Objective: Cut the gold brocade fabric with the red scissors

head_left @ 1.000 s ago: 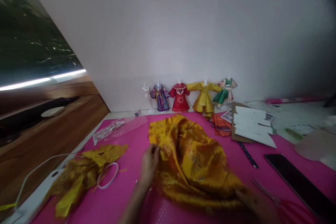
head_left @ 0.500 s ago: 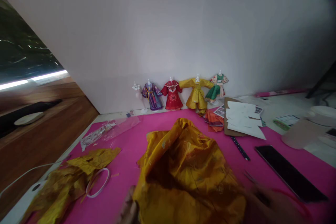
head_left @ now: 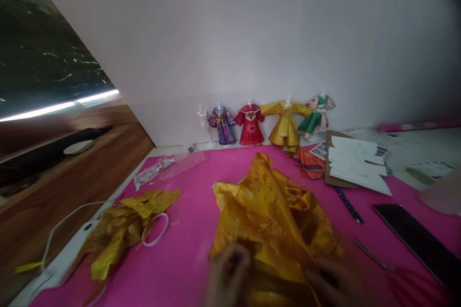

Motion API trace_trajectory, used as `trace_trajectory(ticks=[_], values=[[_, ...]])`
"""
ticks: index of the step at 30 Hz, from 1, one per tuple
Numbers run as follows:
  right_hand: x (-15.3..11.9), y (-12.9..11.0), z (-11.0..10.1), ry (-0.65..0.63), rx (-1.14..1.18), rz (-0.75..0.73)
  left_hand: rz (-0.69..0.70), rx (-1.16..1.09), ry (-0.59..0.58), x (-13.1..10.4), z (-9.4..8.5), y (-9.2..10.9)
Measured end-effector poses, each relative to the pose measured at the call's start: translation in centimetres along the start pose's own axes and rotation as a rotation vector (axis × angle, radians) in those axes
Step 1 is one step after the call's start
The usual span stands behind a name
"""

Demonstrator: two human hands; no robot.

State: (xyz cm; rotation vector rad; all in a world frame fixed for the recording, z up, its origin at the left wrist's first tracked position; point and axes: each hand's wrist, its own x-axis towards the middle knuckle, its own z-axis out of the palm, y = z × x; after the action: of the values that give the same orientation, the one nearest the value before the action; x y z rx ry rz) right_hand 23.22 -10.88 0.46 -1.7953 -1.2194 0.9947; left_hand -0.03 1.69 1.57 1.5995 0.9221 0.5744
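A piece of golden-yellow satin fabric [head_left: 266, 220] with a woven pattern lies rumpled and folded in front of me on the pink mat [head_left: 187, 249]. My left hand [head_left: 230, 268], fingers curled, is closed on the near left part of the fabric; motion blurs it. On the near right side, my right hand [head_left: 331, 278] has its fingers at a fold of the same fabric, also blurred and dim. Just right of that hand, scissors [head_left: 387, 266] with red handles lie on the mat, blades pointing away and left.
Golden fabric scraps [head_left: 122, 225] and a white ring [head_left: 156, 230] lie at left, near a white cable [head_left: 72, 211]. A dark phone-like slab [head_left: 414, 235], a dotted strip [head_left: 348, 204] and white paper [head_left: 356, 158] lie at right. Small dressed mannequins [head_left: 251, 124] line the wall.
The view has swung left. The fabric's raised fold has been laid flatter. My left hand has moved onto the fabric, and my right hand has come from beside the scissors to the fabric.
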Motion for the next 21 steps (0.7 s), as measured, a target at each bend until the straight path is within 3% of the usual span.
trace_trajectory(ticks=[1,3,5,8,13,16,19,21], values=[[-0.2,0.4,-0.4,-0.008,0.016,0.026,-0.003,0.107,0.166,1.2,-1.4,-0.1],[-0.4,0.9,-0.8,-0.009,0.058,0.061,-0.048,0.159,0.294,3.5,-4.2,-0.4],[-0.5,1.1,-0.8,-0.023,0.125,0.066,-0.081,0.169,0.320,5.2,-6.0,-1.1],[-0.4,0.8,-0.1,-0.042,0.170,0.042,-0.115,0.136,0.254,6.3,-6.1,-1.9],[-0.2,-0.4,1.4,-0.054,0.149,-0.063,-0.174,0.015,0.093,5.8,-4.0,-1.2],[0.0,-0.6,1.3,-0.078,0.010,-0.192,-0.173,-0.053,0.066,4.7,-5.0,0.1],[0.3,0.1,0.5,0.030,-0.092,-0.169,-0.216,-0.156,0.175,2.8,-7.7,1.0],[0.5,0.8,-0.3,0.141,-0.147,-0.118,-0.336,-0.393,0.402,1.3,-9.6,1.2]])
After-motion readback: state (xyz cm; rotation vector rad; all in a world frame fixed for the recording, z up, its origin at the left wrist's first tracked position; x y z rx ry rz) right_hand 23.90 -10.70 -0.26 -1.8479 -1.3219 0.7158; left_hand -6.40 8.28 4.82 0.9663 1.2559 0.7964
